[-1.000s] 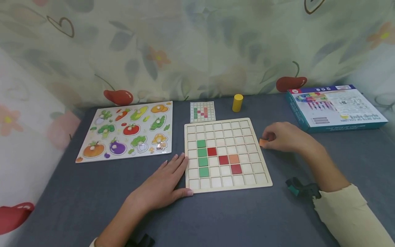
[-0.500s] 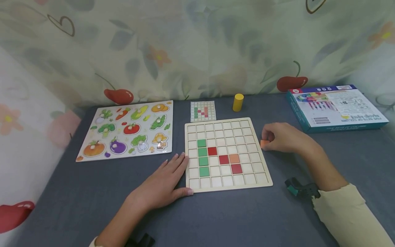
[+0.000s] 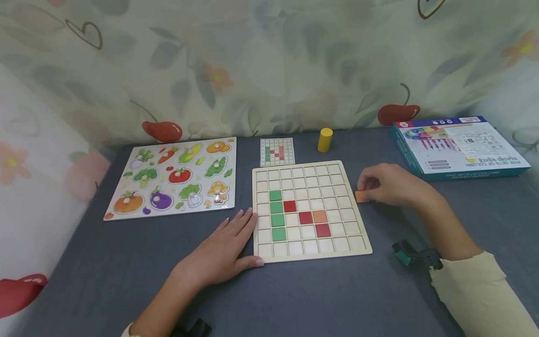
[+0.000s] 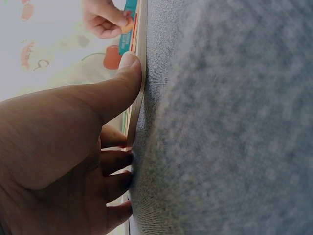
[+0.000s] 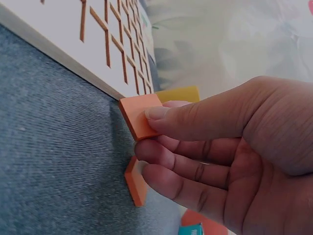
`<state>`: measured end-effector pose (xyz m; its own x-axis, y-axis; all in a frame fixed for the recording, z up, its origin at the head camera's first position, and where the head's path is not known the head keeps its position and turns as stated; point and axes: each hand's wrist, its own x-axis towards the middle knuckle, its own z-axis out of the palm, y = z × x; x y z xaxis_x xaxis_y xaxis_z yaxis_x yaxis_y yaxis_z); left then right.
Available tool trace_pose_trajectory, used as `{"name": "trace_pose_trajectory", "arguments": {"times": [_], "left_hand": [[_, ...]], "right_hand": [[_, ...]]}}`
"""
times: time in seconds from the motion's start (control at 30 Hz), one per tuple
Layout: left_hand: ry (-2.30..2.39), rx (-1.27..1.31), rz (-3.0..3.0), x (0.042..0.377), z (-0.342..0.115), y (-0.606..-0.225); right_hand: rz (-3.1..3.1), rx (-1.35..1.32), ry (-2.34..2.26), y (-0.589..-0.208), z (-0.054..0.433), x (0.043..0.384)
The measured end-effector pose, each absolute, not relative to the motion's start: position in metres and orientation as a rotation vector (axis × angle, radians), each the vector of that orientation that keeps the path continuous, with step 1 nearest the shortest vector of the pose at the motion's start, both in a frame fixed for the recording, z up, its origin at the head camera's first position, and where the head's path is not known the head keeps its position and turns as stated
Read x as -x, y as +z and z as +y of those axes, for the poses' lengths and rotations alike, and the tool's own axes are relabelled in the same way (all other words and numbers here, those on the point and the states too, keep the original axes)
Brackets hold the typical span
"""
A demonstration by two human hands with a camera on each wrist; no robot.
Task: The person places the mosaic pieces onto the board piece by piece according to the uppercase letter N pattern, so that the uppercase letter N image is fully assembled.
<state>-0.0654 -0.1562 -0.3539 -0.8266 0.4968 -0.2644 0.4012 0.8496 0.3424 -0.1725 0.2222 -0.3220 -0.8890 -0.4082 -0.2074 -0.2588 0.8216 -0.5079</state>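
Note:
A square-gridded wooden board (image 3: 307, 248) lies on the cloth-covered table, with green, red and orange square tiles in some of its cells. My left hand (image 3: 223, 250) rests along the board's left edge, fingers extended, thumb at the near left corner. Off the board's right edge, my right hand (image 3: 389, 186) pinches an orange square tile (image 5: 139, 115) between thumb and fingers. Another orange tile (image 5: 135, 185) lies on the cloth below those fingers in the right wrist view, partly hidden by them. Behind the board lies a small pattern card (image 3: 277, 152) with a coloured grid.
To the left lies a vegetable puzzle board (image 3: 170, 178). A yellow cylinder (image 3: 324, 140) stands behind the grid board. At the back right is a flat teal-edged box (image 3: 461, 147). A patterned curtain (image 3: 269, 70) hangs along the back of the table.
My right hand has lifted slightly and its wrist has shifted a little to the right, with the orange tile still beside the board. The left hand has stayed in place.

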Motion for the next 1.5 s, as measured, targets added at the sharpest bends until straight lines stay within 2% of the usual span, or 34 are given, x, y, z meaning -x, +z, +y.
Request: {"name": "trace_pose_trajectory", "arguments": {"times": [0.53, 1.2, 1.5], "left_hand": [[0.402, -0.673, 2.678, 0.065, -0.158, -0.355], [0.396, -0.692, 2.687, 0.065, -0.157, -0.355], [0.386, -0.691, 2.69, 0.065, -0.157, -0.355]], "right_hand": [[2.734, 0.565, -0.755, -0.315, 0.21, 0.171], [2.644, 0.719, -0.817, -0.324, 0.153, 0.176], [2.6, 0.772, -0.768, -0.33, 0.143, 0.175]]}}
